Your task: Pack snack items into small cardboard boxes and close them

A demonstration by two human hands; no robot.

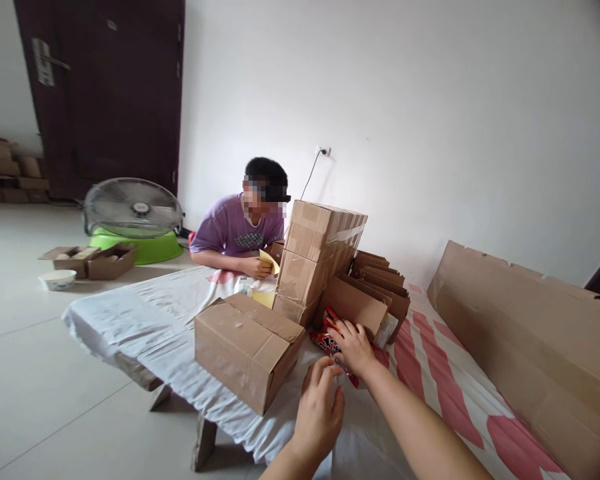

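My right hand [354, 347] rests on a red snack packet [327, 339] lying on the cloth-covered table [145, 313], fingers curled over it. My left hand [320, 407] is just in front, its fingers pinched together near the packet's lower edge; what they pinch is hidden. A closed brown cardboard box [245, 347] sits right beside my left hand. Behind the packet stand several open flat cartons [365, 300] in a row.
A stack of taped boxes [317, 257] rises mid-table. Across the table a person in a purple shirt [233, 230] holds a yellow sheet [269, 261]. Large flat cardboard [530, 340] leans at right. A floor fan [133, 208], green basin, small boxes and a bowl sit on the floor.
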